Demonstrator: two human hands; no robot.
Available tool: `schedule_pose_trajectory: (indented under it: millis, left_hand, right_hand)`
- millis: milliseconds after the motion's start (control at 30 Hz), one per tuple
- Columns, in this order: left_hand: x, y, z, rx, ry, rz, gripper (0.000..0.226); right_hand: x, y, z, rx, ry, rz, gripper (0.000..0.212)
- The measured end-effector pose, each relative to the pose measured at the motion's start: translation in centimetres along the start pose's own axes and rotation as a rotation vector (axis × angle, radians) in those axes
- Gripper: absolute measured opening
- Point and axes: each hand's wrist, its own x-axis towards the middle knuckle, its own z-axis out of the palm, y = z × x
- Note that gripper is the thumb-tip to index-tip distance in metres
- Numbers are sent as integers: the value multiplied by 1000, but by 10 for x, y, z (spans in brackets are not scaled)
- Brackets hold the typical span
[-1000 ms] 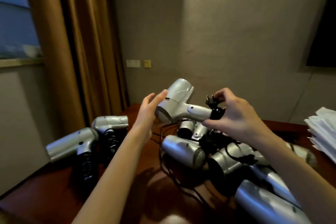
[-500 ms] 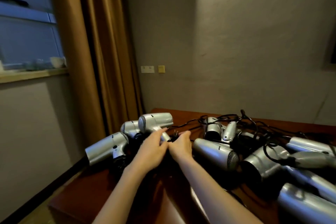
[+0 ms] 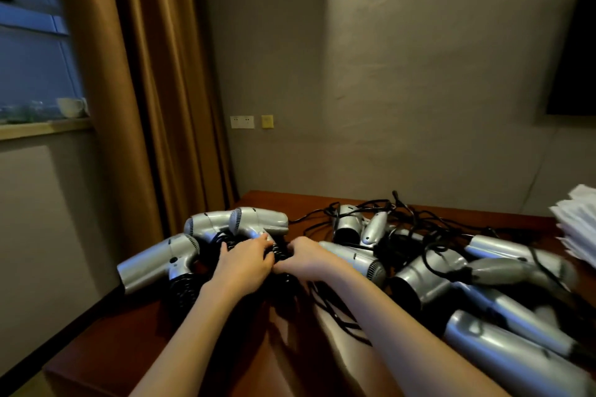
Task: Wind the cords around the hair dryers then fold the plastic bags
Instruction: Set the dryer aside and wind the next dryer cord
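A silver hair dryer (image 3: 258,222) stands at the left of the wooden table (image 3: 135,351), its handle wrapped in black cord. My left hand (image 3: 243,263) grips that wound handle from the left. From the right, my right hand (image 3: 304,256) curls its fingers onto the same coil of cord (image 3: 278,251). Two more wound dryers (image 3: 158,263) (image 3: 206,225) lie just left of it. Several unwound dryers (image 3: 354,259) with tangled black cords (image 3: 380,209) lie to the right. A stack of white plastic bags (image 3: 577,226) sits at the far right edge.
A brown curtain (image 3: 145,90) hangs behind the table's left corner, beside a window sill with a cup (image 3: 71,106). The grey wall carries sockets (image 3: 242,121). Loose cord (image 3: 335,309) trails under my right forearm. A dark panel (image 3: 574,48) hangs top right.
The dryer I held up in the air a second ago now stands on the table beside the wound ones. Both hands came down with it and stay on its handle.
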Motion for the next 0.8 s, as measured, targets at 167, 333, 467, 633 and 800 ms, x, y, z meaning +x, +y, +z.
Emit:
schedule_pose_trajectory:
  millis: [167,333,467,633,800]
  left_hand:
    - [-3,21,7,-31,73,31,44]
    - [-9,71,13,-300,144,217,37]
    - [-19,121,9,-343,146,345,25]
    - [-30,164,19,-465,-18,503,15]
    - [-32,199,27,-732,-285,577,45]
  right_hand:
    - [-29,16,-50,3,107,-84,44]
    - [-58,53,-95,-34,109,-138,25]
    - [-87,68,-130,-79,79,-202,14]
    - [-132,112,-168,143,303,-213,18]
    - [-171,169,-185,-181,208,-33,40]
